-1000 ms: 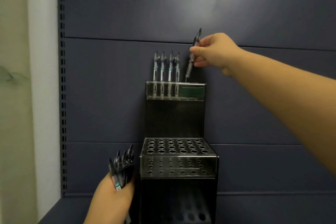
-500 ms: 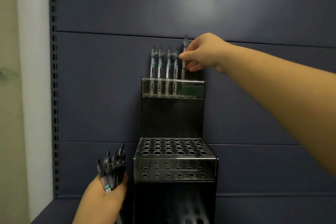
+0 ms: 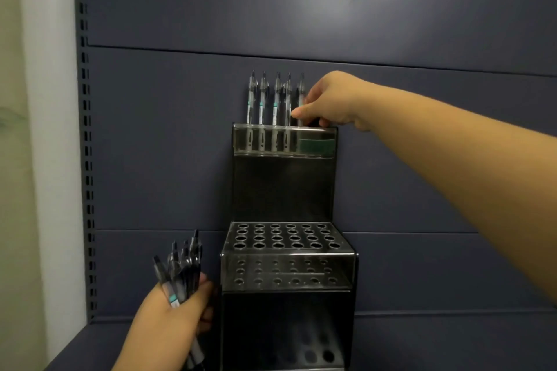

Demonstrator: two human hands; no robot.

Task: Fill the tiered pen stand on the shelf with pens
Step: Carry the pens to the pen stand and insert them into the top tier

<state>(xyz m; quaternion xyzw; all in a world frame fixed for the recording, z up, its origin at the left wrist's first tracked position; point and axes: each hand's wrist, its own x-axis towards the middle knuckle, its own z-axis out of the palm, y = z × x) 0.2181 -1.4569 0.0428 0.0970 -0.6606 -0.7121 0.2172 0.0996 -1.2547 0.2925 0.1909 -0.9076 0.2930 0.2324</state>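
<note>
Left hand [image 3: 171, 319], nearest, low: fingers [image 3: 208, 315] curled tight round a bunch of pens [image 3: 182, 271], slim clear-and-black plastic barrels, long axes upright, leaning a little, tips fanned above the fist; one has a teal band at the grip.

Just right of that fist, the pen stand [image 3: 286, 256] sits on the dark shelf [image 3: 90, 343]: glossy smoked acrylic, boxy, stepped. Lower tier is a flat plate drilled with rows of round holes, a second holed plate under it, black panel in front. More round holes show at the very bottom front.

Further back and up, right hand [image 3: 328, 102] reaches across to the top tier, a narrow clear trough. Thumb and fingers pinch a pen [image 3: 300, 99], vertical, tip up, lower end in the trough. Left of that pinch, four more pens [image 3: 268, 105] stand in a row, upright, parallel, tips up.

Behind: matte blue-grey back panel [image 3: 180, 144], horizontal seams, slotted metal upright [image 3: 87, 159] far left.
</note>
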